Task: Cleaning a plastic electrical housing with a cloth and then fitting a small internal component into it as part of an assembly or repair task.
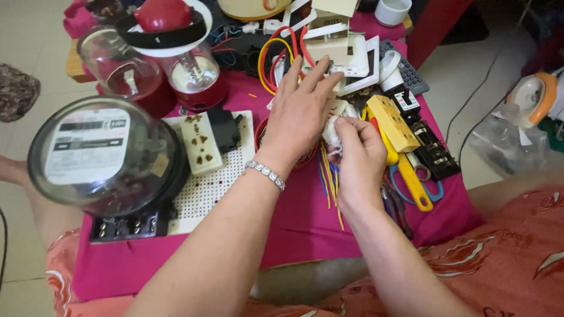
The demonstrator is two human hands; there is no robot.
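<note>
Pink tabletop: right hand (359,154) pinches white part (332,136) (axis unclear), left hand (304,111) spread open.

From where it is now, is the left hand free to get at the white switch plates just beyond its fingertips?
Probably yes. The left hand is open, holds nothing, and its fingertips already reach the white switch plates; only loose red and yellow wires lie beside the path.

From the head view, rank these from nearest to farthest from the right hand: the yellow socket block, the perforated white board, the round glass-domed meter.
Measured from the right hand:
1. Yellow socket block, just to its right, almost beside the fingers.
2. Perforated white board, to its left, past the left forearm.
3. Round glass-domed meter, farthest, at the table's left edge.
</note>
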